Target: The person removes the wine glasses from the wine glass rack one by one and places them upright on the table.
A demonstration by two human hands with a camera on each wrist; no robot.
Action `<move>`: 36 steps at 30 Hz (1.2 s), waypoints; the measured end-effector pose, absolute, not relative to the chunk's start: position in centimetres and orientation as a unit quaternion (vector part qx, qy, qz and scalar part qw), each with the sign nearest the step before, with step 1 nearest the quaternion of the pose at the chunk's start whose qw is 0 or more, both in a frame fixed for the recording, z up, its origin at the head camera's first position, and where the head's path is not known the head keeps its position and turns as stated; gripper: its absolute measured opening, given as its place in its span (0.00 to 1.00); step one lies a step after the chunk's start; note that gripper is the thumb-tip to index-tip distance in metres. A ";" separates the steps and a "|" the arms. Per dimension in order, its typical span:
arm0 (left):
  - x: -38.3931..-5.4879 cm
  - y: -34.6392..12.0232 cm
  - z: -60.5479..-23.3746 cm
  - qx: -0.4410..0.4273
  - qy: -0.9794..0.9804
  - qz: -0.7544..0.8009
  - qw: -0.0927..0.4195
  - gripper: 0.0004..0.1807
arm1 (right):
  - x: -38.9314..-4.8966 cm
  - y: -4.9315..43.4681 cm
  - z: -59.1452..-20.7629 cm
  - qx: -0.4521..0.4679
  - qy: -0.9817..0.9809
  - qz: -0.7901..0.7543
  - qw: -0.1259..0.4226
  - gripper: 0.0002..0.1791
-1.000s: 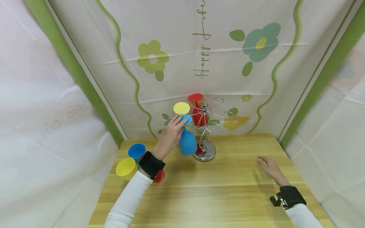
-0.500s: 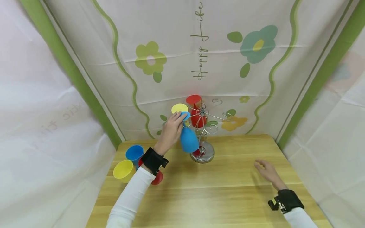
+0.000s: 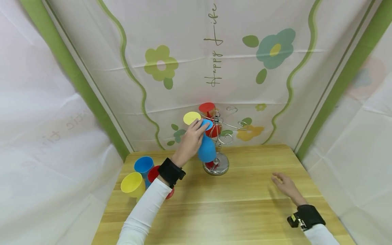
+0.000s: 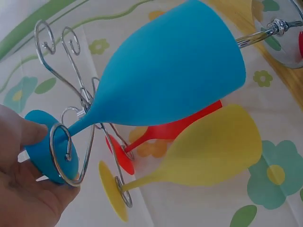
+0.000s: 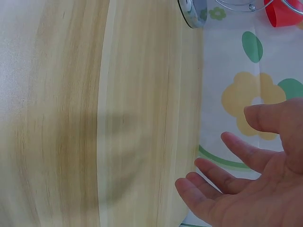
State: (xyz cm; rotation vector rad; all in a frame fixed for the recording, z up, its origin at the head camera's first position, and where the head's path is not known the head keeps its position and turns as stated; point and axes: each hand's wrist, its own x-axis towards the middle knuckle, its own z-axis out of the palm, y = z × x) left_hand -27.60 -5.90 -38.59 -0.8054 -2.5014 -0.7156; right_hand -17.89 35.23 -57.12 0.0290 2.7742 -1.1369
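Note:
My left hand (image 3: 191,139) pinches the round foot of a blue wine goblet (image 4: 175,66), which hangs upside down. In the left wrist view, the goblet's stem passes through a curled hook of the chrome goblet rack (image 4: 85,101), and thumb and fingers hold the foot's edge. A yellow goblet (image 4: 213,146) and a red goblet (image 4: 161,130) hang upside down from neighbouring hooks. Over the right part of the table, my right hand (image 3: 286,185) is held with loosely bent fingers and nothing in it.
Upright at the table's left stand a blue goblet (image 3: 144,165), a yellow goblet (image 3: 133,183) and a red goblet (image 3: 153,173), partly behind my left forearm. The rack's round base (image 3: 220,168) rests on the wooden table (image 3: 232,211) near its back edge. A flowered cloth (image 3: 183,78) hangs behind.
The blue goblet and my left hand have shifted right, closer to the rack's centre post, and the goblet hangs straighter than half a second ago. My right hand stays nearly in place.

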 end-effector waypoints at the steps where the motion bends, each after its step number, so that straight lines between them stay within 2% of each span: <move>1: -27.6 -5.9 -38.7 -0.291 -0.899 -0.252 0.208 0.25 | -17.9 35.1 -57.1 0.008 0.922 -0.379 0.073 0.34; 8: -26.6 -6.3 -39.3 -0.326 -0.886 -0.230 0.236 0.25 | -17.9 34.5 -57.3 0.005 0.919 -0.385 0.086 0.34; 18: -23.0 -8.4 -41.1 -0.334 -0.864 -0.254 0.280 0.27 | -18.0 34.0 -57.6 0.004 0.920 -0.381 0.092 0.34; 23: -21.2 -9.8 -43.0 -0.309 -0.840 -0.319 0.312 0.22 | -17.8 33.4 -57.6 -0.002 0.917 -0.387 0.093 0.34; 26: -20.2 -10.7 -44.4 -0.257 -0.838 -0.394 0.277 0.18 | -17.7 33.0 -57.7 -0.005 0.917 -0.388 0.093 0.34; 30: -19.3 -11.9 -46.3 -0.165 -0.825 -0.508 0.183 0.14 | -17.8 32.5 -57.9 -0.012 0.917 -0.389 0.087 0.35; 36: -18.2 -12.8 -50.1 -0.059 -0.775 -0.626 0.056 0.18 | -18.3 30.9 -58.1 -0.041 0.908 -0.409 0.078 0.41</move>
